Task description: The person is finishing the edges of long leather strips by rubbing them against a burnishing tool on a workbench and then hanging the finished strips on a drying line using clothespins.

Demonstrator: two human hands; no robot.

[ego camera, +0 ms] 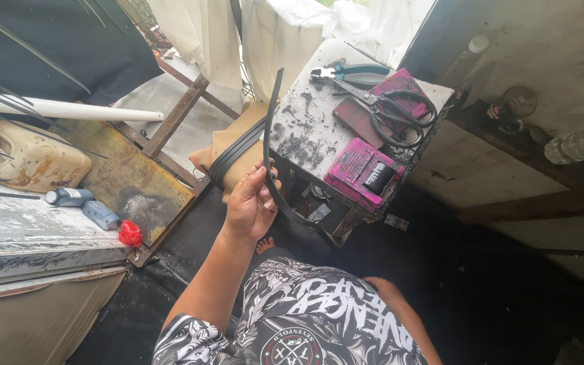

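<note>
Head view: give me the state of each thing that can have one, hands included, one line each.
Black rubber strip: held upright, lower end curving down.
Left hand: grip closed on the strip.
Right hand: low by the lap, holds nothing visible; fingers hidden.
Scissors: lying on the small table, blades shut.
Pliers: lying flat, jaws about shut.
Pink ink pad: resting at the table edge.

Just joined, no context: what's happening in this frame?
A seated person's left hand holds up a long black strip, which stands nearly upright. The right hand rests low by the patterned shirt, apparently holding nothing. On the stained block ahead lie scissors, pliers and pink-stained boxes. More black strips drape over a tan cushion beside it.
</note>
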